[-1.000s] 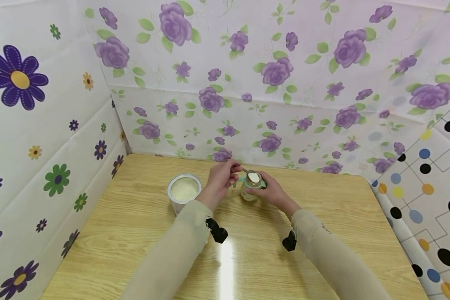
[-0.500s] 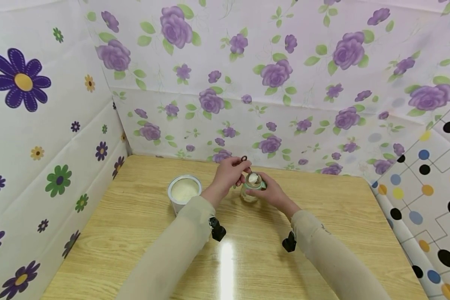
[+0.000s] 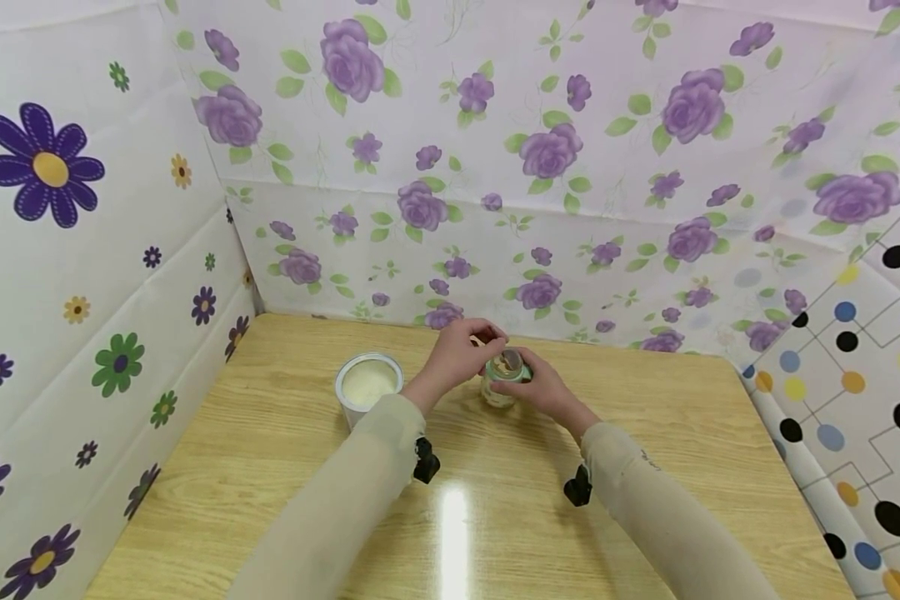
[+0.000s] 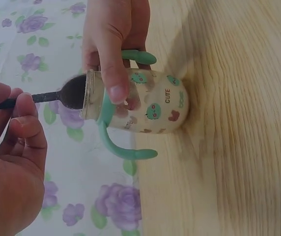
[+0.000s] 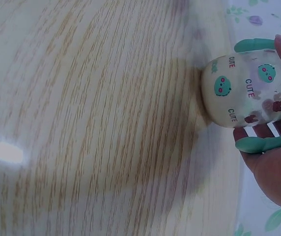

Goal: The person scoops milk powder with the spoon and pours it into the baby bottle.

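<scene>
My left hand point(image 3: 457, 354) pinches the handle of a dark metal spoon point(image 4: 74, 92). The spoon's bowl is tipped on edge at the mouth of a clear baby bottle point(image 4: 148, 110), its tip inside the rim. Green handles stick out at both sides of the bottle, and its wall carries small cartoon prints and the word "CUTE". Around the upper part of the bottle, my right hand point(image 3: 547, 383) grips it, thumb across the front in the left wrist view. The bottle stands upright on the table, with pale contents low inside it in the right wrist view point(image 5: 214, 91).
Left of my left forearm stands an open tin point(image 3: 348, 408) of cream-coloured powder point(image 3: 369, 382). The wooden table point(image 3: 285, 467) ends at a flower-printed cloth point(image 3: 450, 208) behind, with more printed cloth on both sides. A black camera point(image 3: 425, 461) is strapped to each wrist.
The spoon, heaped with white powder a second ago, has tipped over the bottle mouth and its heap is gone. My left hand has shifted slightly right and turned; my right hand stays on the bottle.
</scene>
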Demonstrator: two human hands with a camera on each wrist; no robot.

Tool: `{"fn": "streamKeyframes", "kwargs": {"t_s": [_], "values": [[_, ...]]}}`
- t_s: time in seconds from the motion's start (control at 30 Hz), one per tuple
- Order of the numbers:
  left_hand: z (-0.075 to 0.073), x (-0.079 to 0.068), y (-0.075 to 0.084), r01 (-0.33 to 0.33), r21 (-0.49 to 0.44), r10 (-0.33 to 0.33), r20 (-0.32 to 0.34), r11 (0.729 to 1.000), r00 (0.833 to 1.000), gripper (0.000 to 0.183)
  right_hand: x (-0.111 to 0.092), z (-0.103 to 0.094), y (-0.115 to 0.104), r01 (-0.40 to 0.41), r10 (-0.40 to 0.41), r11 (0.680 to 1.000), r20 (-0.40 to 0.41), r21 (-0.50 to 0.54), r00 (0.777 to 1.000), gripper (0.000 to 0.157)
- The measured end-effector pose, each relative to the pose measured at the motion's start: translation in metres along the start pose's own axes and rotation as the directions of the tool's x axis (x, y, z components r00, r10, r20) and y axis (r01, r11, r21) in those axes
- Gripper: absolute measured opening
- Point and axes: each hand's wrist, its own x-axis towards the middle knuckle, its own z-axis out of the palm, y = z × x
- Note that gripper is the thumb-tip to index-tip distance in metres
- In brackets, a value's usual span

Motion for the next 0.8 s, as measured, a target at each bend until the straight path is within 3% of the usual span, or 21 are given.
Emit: {"fn": "streamKeyframes", "kwargs": {"t_s": [0.2, 0.47, 0.6, 0.8], "values": [[-0.003, -0.002, 0.0, -0.015, 0.008, 0.015, 0.004, 1.0, 1.0, 0.015, -0.006, -0.001, -0.016, -0.008, 0.008, 1.0, 0.014, -0.01, 1.0, 0.069], [-0.004, -0.008, 0.0, -0.01, 0.004, 0.01, -0.042, 1.0, 0.999, 0.017, 0.002, 0.002, 0.006, 0.021, -0.021, 1.0, -0.018, -0.007, 1.0, 0.072], [-0.005, -0.011, -0.003, 0.027, 0.003, -0.026, -0.073, 1.0, 0.997, 0.023, 0.003, 0.003, 0.008, 0.026, -0.027, 1.0, -0.031, -0.017, 0.999, 0.068], [-0.005, -0.012, -0.003, 0.018, 0.012, -0.017, -0.121, 1.0, 0.993, 0.023, 0.002, 0.003, 0.009, 0.027, -0.028, 0.999, -0.042, -0.036, 0.999, 0.068]]}}
